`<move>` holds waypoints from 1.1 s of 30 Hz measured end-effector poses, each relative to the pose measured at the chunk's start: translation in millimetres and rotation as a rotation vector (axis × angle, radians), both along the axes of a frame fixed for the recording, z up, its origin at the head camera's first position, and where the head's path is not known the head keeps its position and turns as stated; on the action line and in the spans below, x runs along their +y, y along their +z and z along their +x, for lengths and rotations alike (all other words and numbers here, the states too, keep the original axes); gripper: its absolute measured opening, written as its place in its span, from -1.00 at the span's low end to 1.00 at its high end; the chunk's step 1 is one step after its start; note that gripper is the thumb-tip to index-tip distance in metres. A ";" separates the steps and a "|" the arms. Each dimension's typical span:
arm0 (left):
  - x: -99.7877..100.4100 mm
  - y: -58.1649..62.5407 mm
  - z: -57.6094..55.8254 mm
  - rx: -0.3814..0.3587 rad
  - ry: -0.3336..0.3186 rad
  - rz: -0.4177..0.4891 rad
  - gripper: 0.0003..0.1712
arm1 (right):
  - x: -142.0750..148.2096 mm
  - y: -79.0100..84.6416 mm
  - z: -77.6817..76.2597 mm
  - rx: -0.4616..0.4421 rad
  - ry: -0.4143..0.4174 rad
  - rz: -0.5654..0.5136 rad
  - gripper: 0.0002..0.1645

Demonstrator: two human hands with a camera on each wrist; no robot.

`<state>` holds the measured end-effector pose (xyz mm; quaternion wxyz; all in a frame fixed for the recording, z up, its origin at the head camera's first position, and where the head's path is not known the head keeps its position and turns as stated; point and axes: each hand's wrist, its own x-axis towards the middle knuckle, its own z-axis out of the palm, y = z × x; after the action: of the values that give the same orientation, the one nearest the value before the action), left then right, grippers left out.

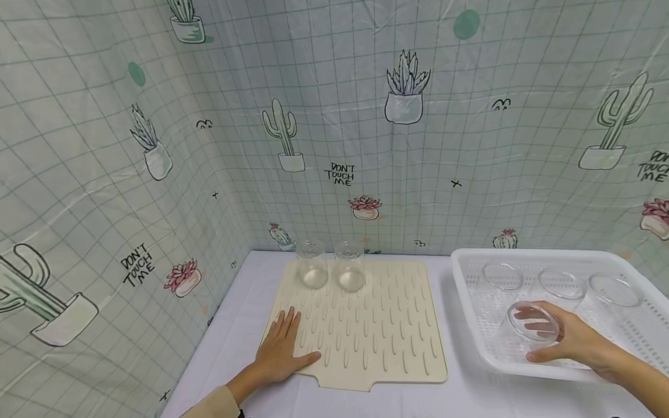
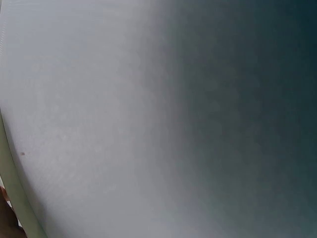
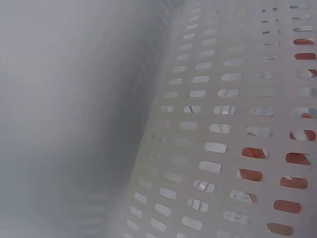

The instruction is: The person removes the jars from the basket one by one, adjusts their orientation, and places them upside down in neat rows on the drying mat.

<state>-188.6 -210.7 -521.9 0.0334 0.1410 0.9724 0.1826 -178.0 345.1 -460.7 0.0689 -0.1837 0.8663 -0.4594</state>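
Note:
My left hand lies flat with spread fingers on the left edge of a cream ribbed drying mat. Its fingers barely show at the lower left corner of the left wrist view. Over the front of a white perforated basket, my right hand grips a clear glass, fingers behind it and thumb in front. Behind that hand, clear glasses stand in a row inside the basket. In the right wrist view, skin shows through the slots of the basket wall.
Two clear glasses stand side by side at the mat's back left. A white cloth covers the table. Behind and to the left hangs a curtain printed with cacti. The basket's raised rim borders the right hand's area.

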 end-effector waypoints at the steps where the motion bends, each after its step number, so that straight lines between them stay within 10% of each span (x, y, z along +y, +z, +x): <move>1: -0.2 0.3 -0.3 -0.001 -0.002 0.003 0.18 | -0.2 1.0 0.0 -0.004 -0.006 0.006 -0.14; 33: -1.3 5.4 -1.9 -0.016 -0.009 0.073 0.15 | -8.7 37.9 9.2 0.116 -0.162 -0.065 -0.10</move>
<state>-190.5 -212.1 -516.5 0.0366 0.1451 0.9642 0.2190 -168.7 336.5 -422.7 -0.0249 -0.1413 0.8654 -0.4800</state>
